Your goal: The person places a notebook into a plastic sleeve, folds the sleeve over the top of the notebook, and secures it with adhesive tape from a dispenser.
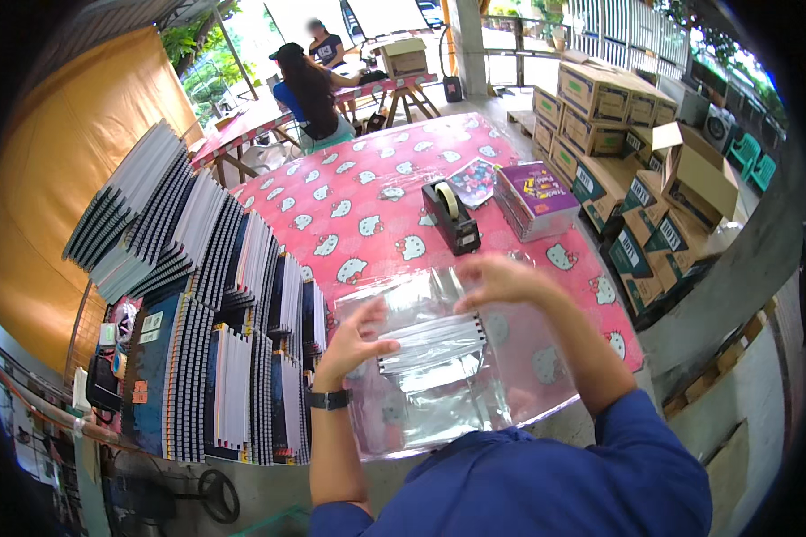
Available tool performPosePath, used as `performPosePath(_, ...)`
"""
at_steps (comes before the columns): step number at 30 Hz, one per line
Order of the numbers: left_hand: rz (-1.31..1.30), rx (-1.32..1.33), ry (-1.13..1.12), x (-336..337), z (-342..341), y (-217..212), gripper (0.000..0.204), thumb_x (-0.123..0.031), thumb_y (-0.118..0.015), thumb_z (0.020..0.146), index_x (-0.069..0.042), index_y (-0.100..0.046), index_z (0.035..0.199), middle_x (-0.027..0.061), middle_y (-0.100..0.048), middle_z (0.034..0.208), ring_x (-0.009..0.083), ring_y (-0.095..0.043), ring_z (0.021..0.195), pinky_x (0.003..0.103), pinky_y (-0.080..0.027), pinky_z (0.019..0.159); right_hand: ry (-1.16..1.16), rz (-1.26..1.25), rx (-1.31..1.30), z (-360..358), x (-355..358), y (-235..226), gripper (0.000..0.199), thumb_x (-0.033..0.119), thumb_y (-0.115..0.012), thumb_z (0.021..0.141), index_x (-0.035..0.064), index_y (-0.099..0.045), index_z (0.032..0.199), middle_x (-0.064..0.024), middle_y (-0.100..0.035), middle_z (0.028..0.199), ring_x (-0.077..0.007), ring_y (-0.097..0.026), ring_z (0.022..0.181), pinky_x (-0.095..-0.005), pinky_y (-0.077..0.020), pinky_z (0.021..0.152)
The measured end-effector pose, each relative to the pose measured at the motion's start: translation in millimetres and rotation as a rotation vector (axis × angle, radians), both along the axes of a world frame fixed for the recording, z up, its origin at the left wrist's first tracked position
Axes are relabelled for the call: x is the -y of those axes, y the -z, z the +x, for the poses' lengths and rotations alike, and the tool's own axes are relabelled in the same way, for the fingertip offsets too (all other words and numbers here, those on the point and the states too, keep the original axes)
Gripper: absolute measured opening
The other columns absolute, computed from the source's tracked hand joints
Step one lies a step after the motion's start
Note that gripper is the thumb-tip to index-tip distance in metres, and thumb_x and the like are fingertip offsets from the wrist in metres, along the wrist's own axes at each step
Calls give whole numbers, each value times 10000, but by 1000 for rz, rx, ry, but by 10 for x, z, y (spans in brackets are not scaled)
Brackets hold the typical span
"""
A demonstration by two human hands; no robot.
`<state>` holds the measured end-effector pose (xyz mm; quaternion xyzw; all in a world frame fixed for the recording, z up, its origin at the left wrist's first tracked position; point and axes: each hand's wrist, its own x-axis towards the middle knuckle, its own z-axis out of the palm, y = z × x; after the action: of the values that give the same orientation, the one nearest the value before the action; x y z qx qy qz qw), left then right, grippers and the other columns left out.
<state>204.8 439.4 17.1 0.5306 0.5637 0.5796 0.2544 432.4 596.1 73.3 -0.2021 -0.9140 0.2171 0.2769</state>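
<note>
In front of me lies a small stack of comb-bound books, white page edges showing and dark binding along the sides. Clear plastic lies around and beneath the books, glossy and wrinkled. My left hand, with a dark watch at its wrist, is at the left edge of the stack, thumb and fingers apart. Above the far right corner of the stack is my right hand. Its fingers look stretched out and apart, slightly blurred by motion.
A black tape dispenser and purple-covered books sit farther back on the pink patterned tablecloth. Tall piles of comb-bound books crowd the left. Cardboard boxes stack up right. Two people are at a far table.
</note>
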Motion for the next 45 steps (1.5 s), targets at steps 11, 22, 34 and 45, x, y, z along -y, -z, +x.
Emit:
performPosePath(11,90,-286,118,-186,367,-462,174,-29,-677,768,-20,-689,941,49,-642,824,109,-585,773,232,-445,691,-290,-406,-442,-315,412,-576,250,237,-688,760,13,-677,871,-98,-666,784,-169,-627,747,-296,-477,695)
performPosePath(22,-353,-68,361,-40,27,85,351,-191,-754,737,-16,-663,1027,47,-648,962,118,-582,885,284,-463,796,-150,-726,98,-50,231,599,368,287,-725,762,7,-667,995,-115,-678,863,-145,-608,790,-291,-474,746)
performPosePath(34,-543,102,445,-80,-1,69,401,-108,-682,781,-31,-601,1166,74,-658,987,63,-546,881,230,-447,811,-156,-647,137,-107,243,600,283,234,-718,757,30,-687,951,-89,-687,863,-115,-600,756,-295,-475,706)
performPosePath(45,90,-848,151,391,397,110,415,-253,-702,753,-129,-625,1142,77,-586,1206,259,-499,1194,448,-282,1059,-263,395,-108,140,780,585,313,244,-687,722,100,-635,995,-45,-610,1073,-217,-551,1047,-389,-424,911)
